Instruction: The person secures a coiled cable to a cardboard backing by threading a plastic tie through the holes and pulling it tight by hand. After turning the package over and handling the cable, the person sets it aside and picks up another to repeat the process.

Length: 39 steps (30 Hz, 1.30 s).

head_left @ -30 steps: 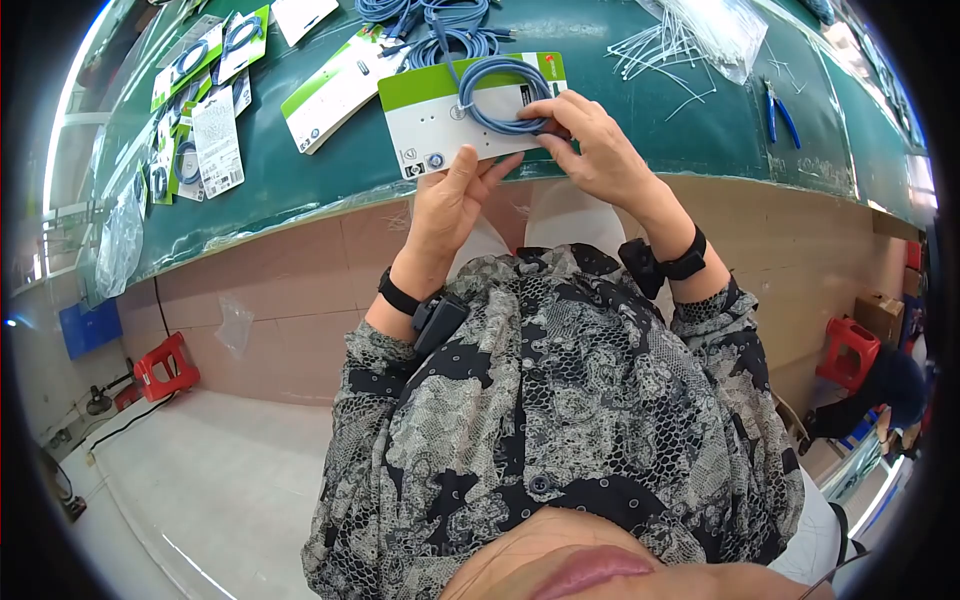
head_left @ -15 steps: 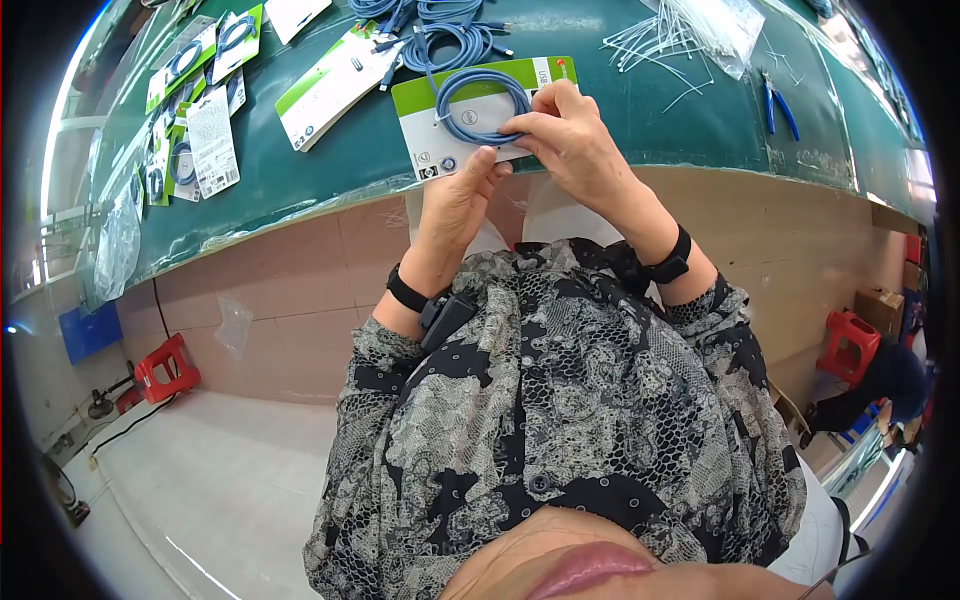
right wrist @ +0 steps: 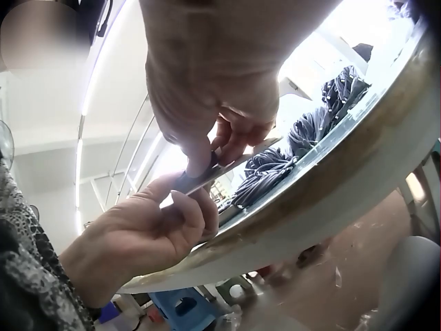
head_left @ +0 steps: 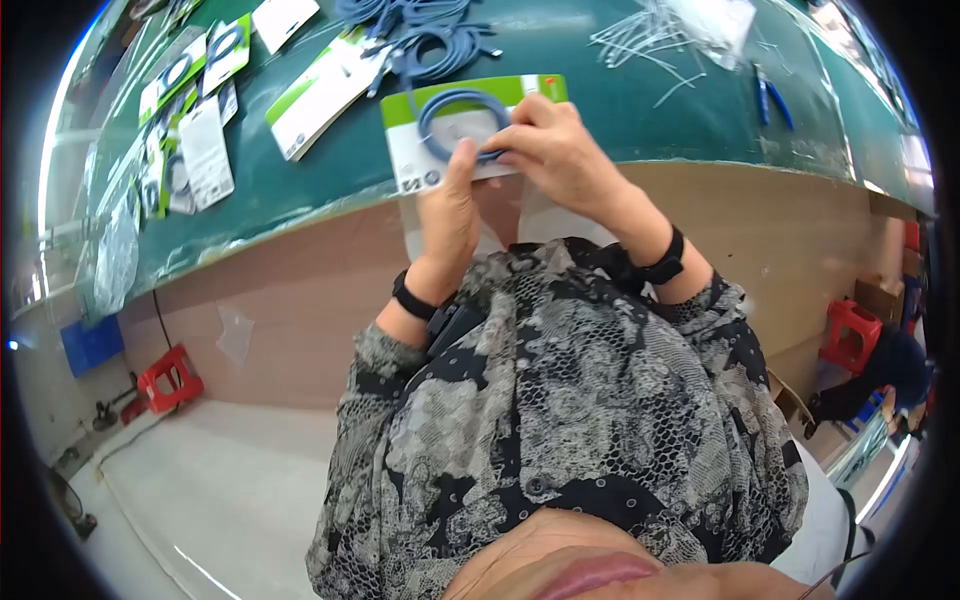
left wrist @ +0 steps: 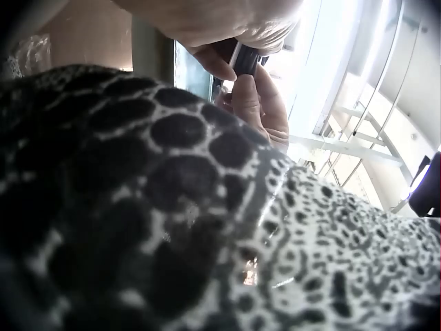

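Observation:
A coiled blue cable [head_left: 428,122] lies against a green-and-white packaging card [head_left: 405,160] at the table's near edge in the head view. My left hand [head_left: 450,212] grips the card's lower edge, thumb in front at the coil's bottom and fingers mostly hidden behind. With thumb and fingers, my right hand [head_left: 572,160] pinches the lower right of the coil. In the right wrist view the card appears edge-on between the left hand [right wrist: 148,231] and the right hand [right wrist: 220,103]. My patterned sleeve [left wrist: 172,193] covers much of the left wrist view.
Beyond the card lie more blue cable coils [head_left: 440,50]. A stack of blank cards [head_left: 325,95] and several packaged cables [head_left: 205,150] sit to the left. White cable ties [head_left: 650,40] and blue-handled pliers [head_left: 770,100] lie to the right on the green table [head_left: 600,120].
The card and coil have shifted slightly left and toward me. My right fingers moved from the coil's right side to its lower part, and the left thumb now reaches the coil's bottom.

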### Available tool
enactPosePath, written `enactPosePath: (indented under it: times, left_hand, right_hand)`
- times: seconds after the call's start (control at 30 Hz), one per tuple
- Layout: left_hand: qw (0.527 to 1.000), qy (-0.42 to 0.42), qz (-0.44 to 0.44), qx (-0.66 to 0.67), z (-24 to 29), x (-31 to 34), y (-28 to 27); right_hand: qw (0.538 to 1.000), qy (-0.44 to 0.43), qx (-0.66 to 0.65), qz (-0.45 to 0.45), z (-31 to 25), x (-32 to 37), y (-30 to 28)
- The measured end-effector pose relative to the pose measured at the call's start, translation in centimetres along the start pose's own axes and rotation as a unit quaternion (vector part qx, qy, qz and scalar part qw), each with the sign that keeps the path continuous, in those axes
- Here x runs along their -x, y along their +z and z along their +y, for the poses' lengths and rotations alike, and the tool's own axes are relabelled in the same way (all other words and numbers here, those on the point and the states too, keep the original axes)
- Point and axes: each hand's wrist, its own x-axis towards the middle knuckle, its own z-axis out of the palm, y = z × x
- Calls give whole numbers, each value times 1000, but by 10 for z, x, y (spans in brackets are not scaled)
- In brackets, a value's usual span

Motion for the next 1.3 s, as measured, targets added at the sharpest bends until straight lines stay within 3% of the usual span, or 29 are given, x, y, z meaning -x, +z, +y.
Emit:
enactPosePath:
  times: [0.1,0.17,0.27,0.37,0.5,0.53,0.63,0.8,0.9,1.0,1.17,1.3]
  left_hand:
    - [1000,-23,7,-16,3,4,11]
    - [997,-5,59,-58,5,4,14]
    - [997,-1,50,-52,1,0,3]
    - [997,2,48,-51,3,-2,2]
    - [997,1,51,-52,3,-8,2]
    - [998,-2,50,-48,1,-8,1]
    - [998,-10,51,-43,-1,-10,5]
    - [997,-23,60,-46,-3,-11,10]
    - [997,-27,56,-52,-3,-15,6]
    - [997,-35,52,-54,-4,-17,4]
    - [992,-86,26,91,2,-25,28]
    - [957,-154,4,246,2,-37,21]
  right_hand:
    - [998,-47,8,34,1,0,0]
    - [998,-36,17,40,-2,-2,-8]
    - [998,-25,5,48,4,-4,-20]
    - [979,111,-71,157,45,-5,-54]
    - [926,202,190,256,152,19,-124]
    - [925,204,193,256,161,24,-134]
    - [954,209,162,141,177,30,-151]
    - [923,277,216,156,174,32,-156]
    - [982,158,99,-19,166,39,-163]
    - [986,110,123,-37,168,43,-153]
    - [982,8,189,-19,177,41,-146]
    - [977,-39,205,31,99,10,-140]
